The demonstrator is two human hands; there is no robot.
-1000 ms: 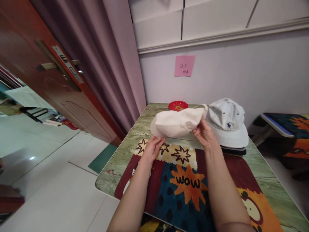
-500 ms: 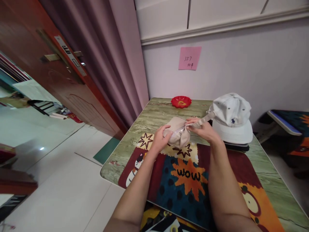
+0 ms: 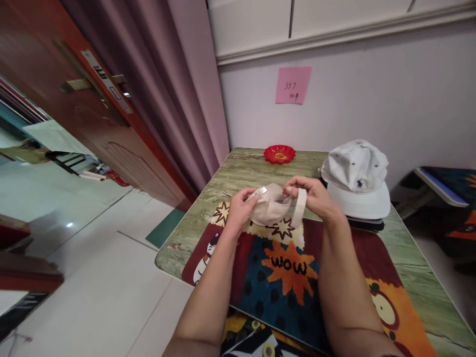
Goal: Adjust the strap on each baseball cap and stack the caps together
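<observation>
A beige cap [image 3: 270,208] is held up over the patterned mat, in the middle of the view. My left hand [image 3: 241,209] pinches its left side, beside a small metal buckle [image 3: 262,191]. The fingers of my right hand [image 3: 311,197] are closed on the cap's right side, where a loose strap [image 3: 299,208] hangs down below them. To the right of my right hand, a white cap [image 3: 357,178] with a small dark blue logo rests on top of darker caps [image 3: 366,225].
A red scalloped dish [image 3: 279,154] stands at the back of the green wood-patterned table [image 3: 238,171]. The colourful mat [image 3: 275,292] lies under my forearms. A pink note [image 3: 293,85] is on the wall. A wooden door [image 3: 122,144] and a purple curtain [image 3: 186,79] are at the left.
The beige cap has been turned, so its buckle now sits beside my left hand. The strap, earlier stretched out toward the white cap, now hangs down from my right hand.
</observation>
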